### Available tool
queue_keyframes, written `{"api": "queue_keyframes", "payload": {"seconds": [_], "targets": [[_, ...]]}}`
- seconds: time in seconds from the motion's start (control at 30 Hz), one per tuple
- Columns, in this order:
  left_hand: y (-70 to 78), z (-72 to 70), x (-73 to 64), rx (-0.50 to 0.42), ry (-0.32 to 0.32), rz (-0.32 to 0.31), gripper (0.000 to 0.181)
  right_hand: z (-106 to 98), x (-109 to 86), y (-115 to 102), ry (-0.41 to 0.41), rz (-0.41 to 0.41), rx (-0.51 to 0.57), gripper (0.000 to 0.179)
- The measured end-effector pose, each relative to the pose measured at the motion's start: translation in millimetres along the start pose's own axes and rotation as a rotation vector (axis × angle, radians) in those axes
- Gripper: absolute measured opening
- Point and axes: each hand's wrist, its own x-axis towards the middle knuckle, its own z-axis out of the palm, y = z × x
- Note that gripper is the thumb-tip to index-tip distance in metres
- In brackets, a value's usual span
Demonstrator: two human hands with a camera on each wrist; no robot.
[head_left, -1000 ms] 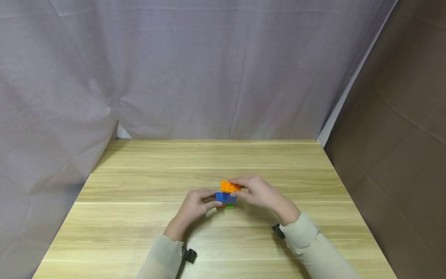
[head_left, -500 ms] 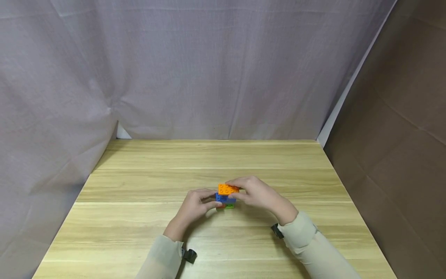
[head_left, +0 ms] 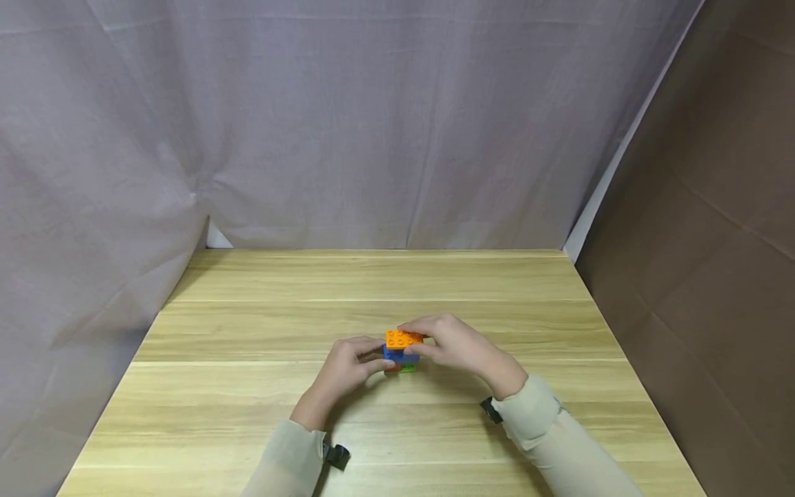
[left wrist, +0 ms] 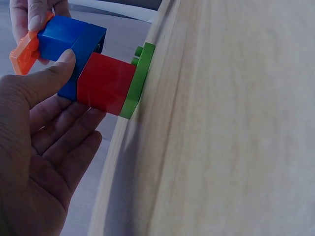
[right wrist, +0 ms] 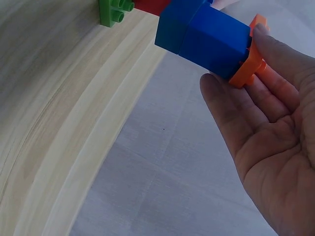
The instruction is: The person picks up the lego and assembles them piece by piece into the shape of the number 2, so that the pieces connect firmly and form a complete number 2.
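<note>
A stack of toy building bricks stands upright on the wooden table (head_left: 298,414). At its base lies a thin green brick (left wrist: 138,81), with a red brick (left wrist: 106,83) on it. Above the red one are a wide blue brick (left wrist: 81,71) and a taller blue block (right wrist: 216,42). My left hand (head_left: 344,367) grips the wide blue brick between thumb and fingers. My right hand (head_left: 468,351) pinches a thin orange brick (head_left: 397,338) at the top of the taller blue block. Whether its studs are fully joined there, I cannot tell.
Behind the table hangs a grey curtain (head_left: 310,124). A brown cloth panel (head_left: 702,207) runs along the right side. Small black wrist cameras sit at both cuffs, the left camera (head_left: 337,456) near the table's front.
My right hand has brought the orange brick down and slightly left onto the blue block, levelling it from a tilt. The left hand has stayed in place on the stack.
</note>
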Motion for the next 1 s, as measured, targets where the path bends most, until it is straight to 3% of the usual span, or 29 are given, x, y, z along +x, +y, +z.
{"api": "queue_keyframes", "payload": {"seconds": [0.33, 0.63, 1.0], "targets": [[1.3, -0.3, -0.2, -0.002, 0.003, 0.012, 0.044, -1.1, 0.8, -2.0, -0.006, 0.009, 0.007, 0.038], [1.1, 0.2, 0.2, -0.031, -0.006, -0.016, 0.045, -3.0, 2.9, -6.9, -0.029, 0.008, -0.040, 0.037], [0.4, 0.2, -0.4, -0.020, 0.006, 0.002, 0.044, 5.0, -0.1, 1.3, 0.033, -0.096, -0.057, 0.039]]}}
